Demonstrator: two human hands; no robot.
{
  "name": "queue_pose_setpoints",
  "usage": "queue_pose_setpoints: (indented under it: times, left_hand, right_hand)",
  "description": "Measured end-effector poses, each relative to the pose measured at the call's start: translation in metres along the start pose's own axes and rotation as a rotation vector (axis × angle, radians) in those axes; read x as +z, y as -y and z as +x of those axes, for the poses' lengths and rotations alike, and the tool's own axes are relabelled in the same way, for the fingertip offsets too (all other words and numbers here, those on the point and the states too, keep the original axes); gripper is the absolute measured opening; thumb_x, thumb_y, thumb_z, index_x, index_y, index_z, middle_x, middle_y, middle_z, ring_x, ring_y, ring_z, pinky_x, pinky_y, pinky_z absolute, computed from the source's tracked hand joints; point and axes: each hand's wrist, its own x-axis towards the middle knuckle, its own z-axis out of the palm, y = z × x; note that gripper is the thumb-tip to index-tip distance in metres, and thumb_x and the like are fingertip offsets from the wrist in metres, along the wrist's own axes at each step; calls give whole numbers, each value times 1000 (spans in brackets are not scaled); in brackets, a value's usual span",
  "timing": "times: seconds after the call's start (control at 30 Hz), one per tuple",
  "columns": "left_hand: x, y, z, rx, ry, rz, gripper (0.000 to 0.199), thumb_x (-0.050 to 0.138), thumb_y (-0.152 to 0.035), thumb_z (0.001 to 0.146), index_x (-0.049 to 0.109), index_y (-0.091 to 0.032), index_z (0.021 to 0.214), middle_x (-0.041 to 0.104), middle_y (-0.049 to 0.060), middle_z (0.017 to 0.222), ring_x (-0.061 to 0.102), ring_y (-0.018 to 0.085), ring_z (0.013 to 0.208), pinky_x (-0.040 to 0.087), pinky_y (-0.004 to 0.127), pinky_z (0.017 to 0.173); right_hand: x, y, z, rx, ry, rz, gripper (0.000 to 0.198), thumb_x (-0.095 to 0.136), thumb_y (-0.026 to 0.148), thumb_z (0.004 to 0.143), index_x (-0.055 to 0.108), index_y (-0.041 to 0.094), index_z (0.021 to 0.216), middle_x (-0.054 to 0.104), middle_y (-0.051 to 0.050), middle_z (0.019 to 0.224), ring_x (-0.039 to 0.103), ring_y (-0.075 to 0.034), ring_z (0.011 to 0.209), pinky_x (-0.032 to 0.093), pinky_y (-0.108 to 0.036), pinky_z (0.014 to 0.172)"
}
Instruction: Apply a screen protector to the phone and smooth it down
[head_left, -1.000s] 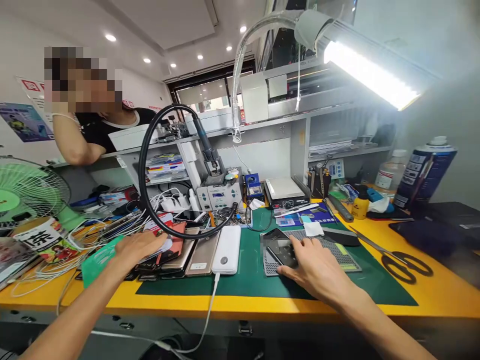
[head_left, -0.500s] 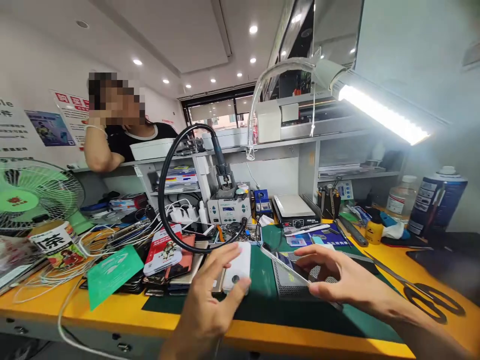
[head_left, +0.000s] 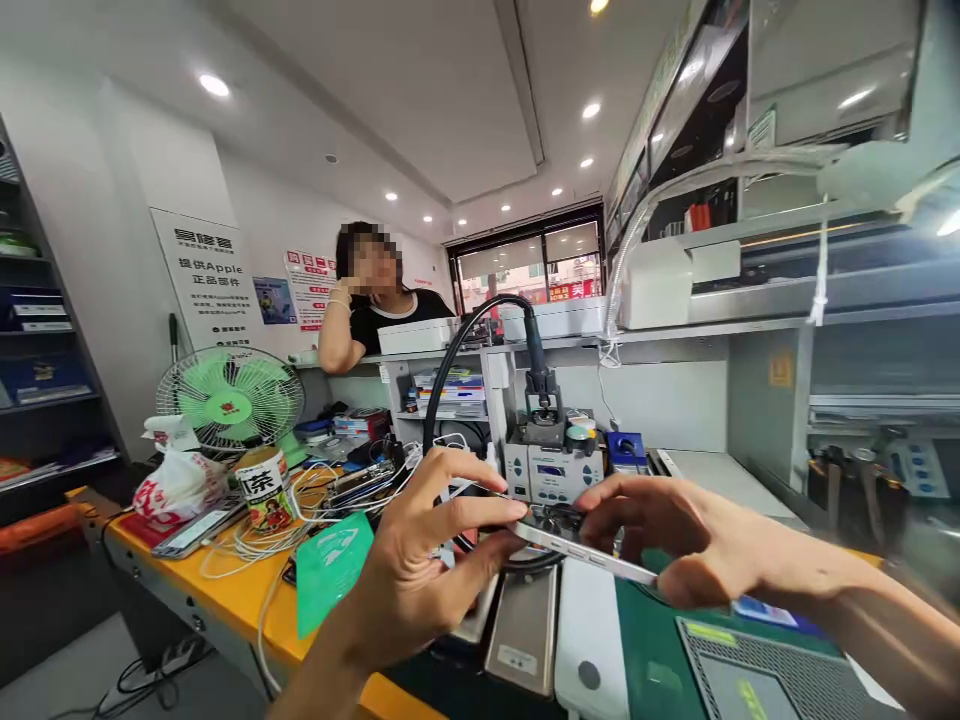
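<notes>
Silver-edged, thin slab of a smartphone (head_left: 581, 551) held up in the air between both hands, above the near part of the bench, tilted so its long metal side with small buttons faces the viewer. Left hand (head_left: 420, 580) closed on its left end, thumb under, fingers (head_left: 480, 510) curled over the top. Right hand (head_left: 675, 540) pinching the right half, fingertips above, thumb along the lower edge. Both grips firm on the phone; nothing else is in either hand.

Handling, as I judge it: light, rigid, smooth on the faces and likely slippery; glass would be fragile if dropped. Best held by the metal edges, as now, not by the flat faces. Whether the screen faces up or down I cannot tell from this angle.

Directly beneath: a white rectangular power bank (head_left: 589, 640) and a grey flat phone (head_left: 525, 630) lying side by side on the dark green cutting mat (head_left: 645, 650). To the right on the mat, a perforated grey metal plate (head_left: 772, 675). Behind the hands, a grey soldering station with a looping black hose (head_left: 555, 465). Farther left on the yellow bench (head_left: 225, 600): a green card (head_left: 326, 570), tangled white cables (head_left: 255, 535), a printed tea can (head_left: 264, 490), a green desk fan (head_left: 229, 400). A person in a black top (head_left: 375, 315) leans on the counter beyond.
</notes>
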Motion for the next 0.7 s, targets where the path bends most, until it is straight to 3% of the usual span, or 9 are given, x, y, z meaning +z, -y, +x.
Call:
queue_pose_setpoints:
  times: [0.07,0.13,0.23,0.3,0.4,0.5,0.6,0.7]
  left_hand:
    - [-21,17,8,-94,-22,-2,34,71,-7,81,73,-31,106,63,3,108,58,17,102,48,32,88]
    - [-38,33,16,-312,-143,-77,33,76,-13,79,74,-31,107,65,2,112,58,19,108,45,32,95]
    - [-57,49,32,-682,-353,-309,39,70,-32,88,62,-31,126,62,5,126,59,21,113,48,37,99]
    - [-71,48,48,-849,-369,-499,41,61,-42,93,58,-26,130,63,11,127,63,25,109,52,42,93]
    - [-106,35,81,-998,-373,-693,41,61,-44,92,61,-20,126,68,13,119,67,26,103,54,42,90]
    - [-153,23,110,-1096,-433,-750,39,66,-40,89,64,-20,122,71,11,110,68,24,99,54,38,88]
    - [-198,19,119,-1168,-492,-730,39,67,-40,86,65,-17,117,72,10,104,69,22,94,55,37,84]
    - [-237,20,112,-1248,-491,-696,39,65,-45,85,66,-15,109,72,8,99,68,20,88,55,39,82]
  right_hand:
    - [-3,8,33,18,6,69,58,76,26,69,59,21,124,66,-8,115,59,-22,101,44,-32,79]
    - [0,18,66,35,-47,180,62,79,31,69,57,21,126,66,-7,114,60,-20,95,44,-30,75]
    - [19,47,117,54,-184,345,65,83,40,66,58,20,123,69,-6,110,61,-17,91,45,-29,74]
    - [38,78,152,64,-267,414,65,84,45,65,59,20,120,69,-6,109,63,-19,93,48,-31,79]
    - [69,132,199,46,-376,347,59,82,48,68,60,20,114,70,-8,110,66,-24,99,52,-38,86]
    - [99,178,233,54,-403,307,59,79,53,69,60,19,113,70,-11,110,67,-27,99,54,-40,83]
    - [117,202,250,62,-331,312,60,77,54,72,60,19,118,69,-12,116,66,-29,104,54,-41,85]
    - [113,209,264,37,-240,310,49,79,52,73,68,20,109,72,-12,109,66,-30,100,52,-44,87]
